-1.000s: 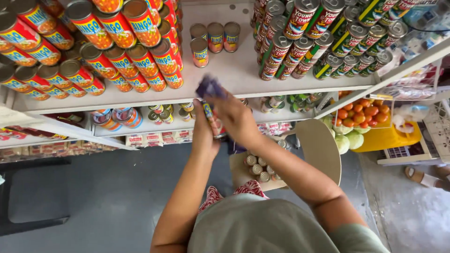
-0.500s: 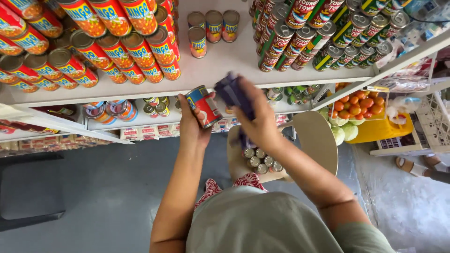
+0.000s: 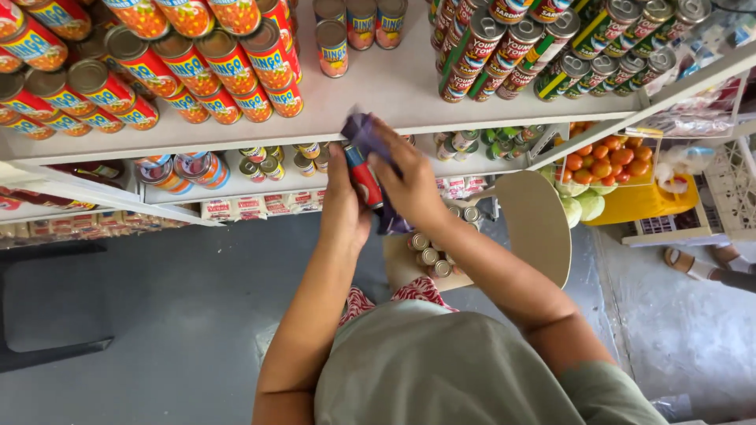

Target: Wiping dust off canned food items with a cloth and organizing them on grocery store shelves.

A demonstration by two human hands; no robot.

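Observation:
My left hand [image 3: 343, 206] grips a red can [image 3: 364, 177] in front of the white shelf [image 3: 394, 94]. My right hand [image 3: 409, 182] presses a dark purple cloth [image 3: 367, 134] against that can; the cloth drapes over the can's top and hangs down behind my wrist. Both hands meet just below the shelf's front edge. Below them a cardboard box [image 3: 398, 267] holds several small cans [image 3: 429, 253] seen from above.
Stacked red and orange cans [image 3: 157, 71] fill the shelf's left side. Three cans [image 3: 346, 27] stand at the back middle, and green and red cans [image 3: 543, 47] lie at the right. A beige chair [image 3: 539, 224], tomatoes [image 3: 602, 157] in a yellow crate and someone's sandalled feet [image 3: 693, 260] are to the right.
Both hands shifted slightly with the can between them. The can turned from lying sideways to more upright, and my right hand slid the cloth over its top.

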